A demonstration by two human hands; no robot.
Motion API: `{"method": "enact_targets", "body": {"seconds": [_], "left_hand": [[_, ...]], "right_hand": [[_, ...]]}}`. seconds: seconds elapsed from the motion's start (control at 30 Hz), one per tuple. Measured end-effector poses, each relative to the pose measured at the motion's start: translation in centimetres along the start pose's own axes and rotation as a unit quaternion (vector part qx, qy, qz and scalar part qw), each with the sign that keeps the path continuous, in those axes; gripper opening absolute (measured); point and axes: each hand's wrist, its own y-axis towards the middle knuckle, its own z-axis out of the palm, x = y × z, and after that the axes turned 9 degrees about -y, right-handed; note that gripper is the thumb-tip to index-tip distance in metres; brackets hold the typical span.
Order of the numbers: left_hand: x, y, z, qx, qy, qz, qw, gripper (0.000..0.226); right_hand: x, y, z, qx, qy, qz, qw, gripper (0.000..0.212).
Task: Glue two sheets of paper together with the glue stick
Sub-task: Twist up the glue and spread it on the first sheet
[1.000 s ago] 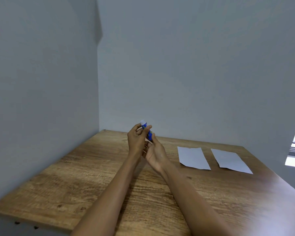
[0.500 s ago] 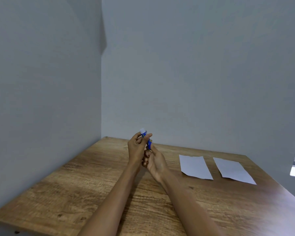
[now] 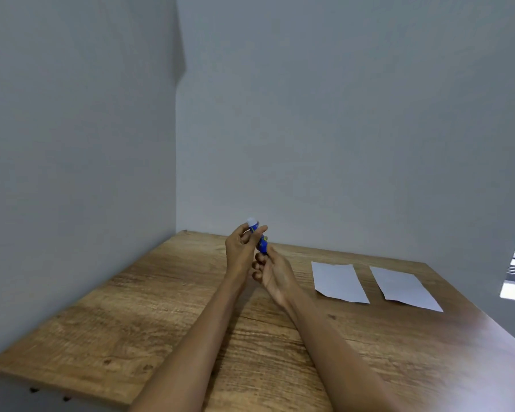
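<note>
Both hands are up over the surface (image 3: 167, 316) at its middle-left, working the glue stick (image 3: 259, 237). Left hand (image 3: 240, 248) pinches the upper part of the blue tube, thumb and fingers curled round it just under the white tip (image 3: 252, 221). Right hand (image 3: 272, 273) has its grip curled round the bottom end; which fingers sit on the base is hidden. The stick is tilted, tip toward 11 o'clock, clear of the surface. Step in hand looks like uncapping or winding out the glue; I can't tell whether the white end is a cap or bare glue. To do it well: hold the tube steady with one hand, turn only the base with the other, small turns, and expose just a short stub, since too much out will likely smear or snap when pressed. If that is a cap, pull it straight along the axis, not sideways. Left sheet (image 3: 339, 281) and right sheet (image 3: 405, 288) lie flat at 3 o'clock from the hands, side by side, apart, not overlapping, both untouched. The next move probably needs one hand freed to pin a sheet down, as thin paper will slide under the stick. Label: blue with a yellow-green patch; any writing is too small and blurred to read, no brand legible.
</note>
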Motion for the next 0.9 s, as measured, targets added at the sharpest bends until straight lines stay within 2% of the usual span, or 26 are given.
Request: {"method": "enact_targets", "body": {"seconds": [0.13,0.27,0.37,0.47,0.57,0.67,0.77,0.9], "left_hand": [[0.5,-0.4,0.7,0.037,0.008,-0.006,0.999,0.021],[0.5,0.0,0.3,0.008,0.015,-0.007,1.000,0.025],[0.1,-0.1,0.2,0.013,0.011,-0.004,1.000,0.022],[0.2,-0.7,1.0,0.064,0.009,-0.010,0.998,0.005],[0.5,-0.7,1.2,0.061,0.008,-0.008,0.998,0.007],[0.3,-0.1,0.4,0.030,-0.005,-0.002,1.000,0.013],[0.0,-0.1,0.2,0.031,-0.006,0.000,1.000,0.016],[0.2,-0.8,1.1,0.073,0.000,0.001,0.997,0.007]], "right_hand": [[0.1,0.2,-0.7,-0.020,-0.002,0.037,0.999,0.051],[-0.4,0.6,-0.5,0.021,0.057,0.022,0.998,0.042],[-0.3,0.8,-0.9,0.020,0.059,0.005,0.998,0.035],[0.0,0.9,-1.4,-0.015,0.032,0.014,0.999,0.048],[-0.2,0.8,-1.5,-0.009,0.044,0.012,0.999,0.052],[-0.5,0.9,-1.2,0.019,0.058,0.000,0.998,0.040],[-0.6,1.0,-1.3,0.007,0.050,-0.009,0.999,0.033],[-0.4,0.8,-1.5,-0.033,0.014,0.007,0.999,0.055]]}}
